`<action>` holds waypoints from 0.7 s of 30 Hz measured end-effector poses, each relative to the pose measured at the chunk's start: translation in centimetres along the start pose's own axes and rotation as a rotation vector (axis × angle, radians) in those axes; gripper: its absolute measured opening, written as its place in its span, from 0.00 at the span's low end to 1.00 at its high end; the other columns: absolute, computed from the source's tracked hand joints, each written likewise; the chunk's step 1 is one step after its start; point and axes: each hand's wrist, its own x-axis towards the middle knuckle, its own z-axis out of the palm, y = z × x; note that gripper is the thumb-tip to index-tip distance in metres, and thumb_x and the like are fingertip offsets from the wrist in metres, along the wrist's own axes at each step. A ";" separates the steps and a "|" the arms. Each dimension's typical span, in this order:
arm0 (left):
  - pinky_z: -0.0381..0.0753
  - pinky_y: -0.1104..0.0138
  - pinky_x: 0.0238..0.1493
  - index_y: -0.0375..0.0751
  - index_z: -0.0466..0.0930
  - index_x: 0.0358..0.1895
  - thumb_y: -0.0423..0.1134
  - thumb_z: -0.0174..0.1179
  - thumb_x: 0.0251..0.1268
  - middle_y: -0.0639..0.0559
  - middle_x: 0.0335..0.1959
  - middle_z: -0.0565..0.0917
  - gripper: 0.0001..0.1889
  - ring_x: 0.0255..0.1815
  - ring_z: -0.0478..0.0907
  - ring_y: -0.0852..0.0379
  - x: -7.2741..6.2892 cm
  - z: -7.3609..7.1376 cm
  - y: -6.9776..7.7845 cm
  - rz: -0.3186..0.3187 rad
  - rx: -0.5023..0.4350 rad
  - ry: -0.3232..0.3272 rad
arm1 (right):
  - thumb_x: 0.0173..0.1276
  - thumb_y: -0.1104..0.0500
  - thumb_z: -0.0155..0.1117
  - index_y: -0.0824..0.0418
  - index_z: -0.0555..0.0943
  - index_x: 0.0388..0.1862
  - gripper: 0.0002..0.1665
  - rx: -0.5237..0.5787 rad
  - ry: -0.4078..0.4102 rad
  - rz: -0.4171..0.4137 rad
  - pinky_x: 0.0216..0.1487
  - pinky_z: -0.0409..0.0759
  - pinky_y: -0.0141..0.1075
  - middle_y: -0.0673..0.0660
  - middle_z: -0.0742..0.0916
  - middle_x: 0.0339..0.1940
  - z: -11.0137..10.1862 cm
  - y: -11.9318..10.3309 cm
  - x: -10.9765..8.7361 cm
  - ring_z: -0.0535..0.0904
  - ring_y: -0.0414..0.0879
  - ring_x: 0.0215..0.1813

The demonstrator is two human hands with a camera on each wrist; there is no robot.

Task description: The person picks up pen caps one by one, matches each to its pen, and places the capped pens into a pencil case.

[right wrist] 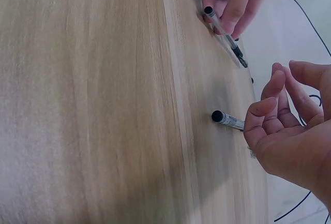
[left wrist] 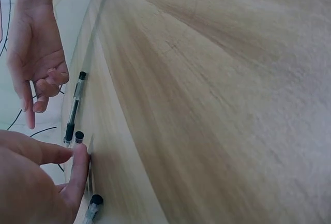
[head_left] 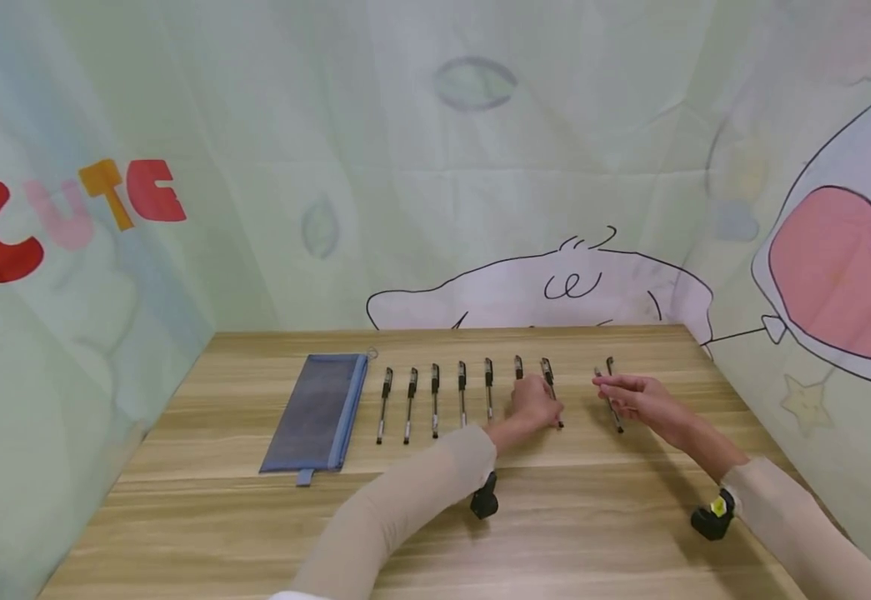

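My left hand pinches a black-capped gel pen between thumb and fingers, low over the wooden table. In the head view this pen slants at the right end of a row of similar pens, and fingers cover part of its barrel. One neighbouring pen is partly hidden behind the same hand. Over to the right, my right hand hovers with loosely bent fingers, nothing visible in its grasp. Below those fingers another gel pen lies on the table, its middle covered in the head view.
Several more capped pens lie side by side left of the left hand. A blue-edged zip pouch lies flat at the table's left. Printed fabric hangs behind the wooden table.
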 end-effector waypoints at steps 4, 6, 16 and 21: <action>0.59 0.76 0.10 0.47 0.64 0.08 0.27 0.66 0.60 0.61 0.04 0.65 0.27 0.06 0.60 0.67 0.0 0.3 -0.1 0.113 0.121 0.026 | 0.80 0.52 0.58 0.67 0.75 0.70 0.28 0.006 0.009 0.007 0.46 0.83 0.28 0.45 0.86 0.47 -0.1 0.3 0.0 0.79 0.35 0.43; 0.55 0.75 0.11 0.48 0.60 0.08 0.27 0.65 0.60 0.61 0.05 0.59 0.28 0.09 0.55 0.67 0.0 0.3 -0.2 0.147 0.154 0.034 | 0.80 0.52 0.58 0.68 0.74 0.70 0.28 0.003 0.002 0.006 0.46 0.83 0.28 0.45 0.86 0.47 -0.1 0.4 0.0 0.79 0.35 0.43; 0.73 0.79 0.19 0.28 0.85 0.33 0.26 0.67 0.63 0.44 0.16 0.85 0.03 0.10 0.75 0.63 -0.5 -0.2 -0.4 0.098 -0.130 -0.008 | 0.80 0.52 0.57 0.68 0.75 0.69 0.27 0.003 -0.021 -0.017 0.44 0.81 0.27 0.39 0.87 0.46 -0.5 1.3 -0.2 0.79 0.32 0.42; 0.82 0.76 0.22 0.28 0.87 0.44 0.26 0.71 0.58 0.45 0.29 0.90 0.10 0.16 0.82 0.60 -0.9 0.1 0.3 0.024 -0.250 0.012 | 0.81 0.52 0.57 0.59 0.81 0.65 0.21 -0.014 0.004 -0.024 0.44 0.81 0.27 0.36 0.87 0.45 -1.2 2.0 -0.4 0.79 0.33 0.42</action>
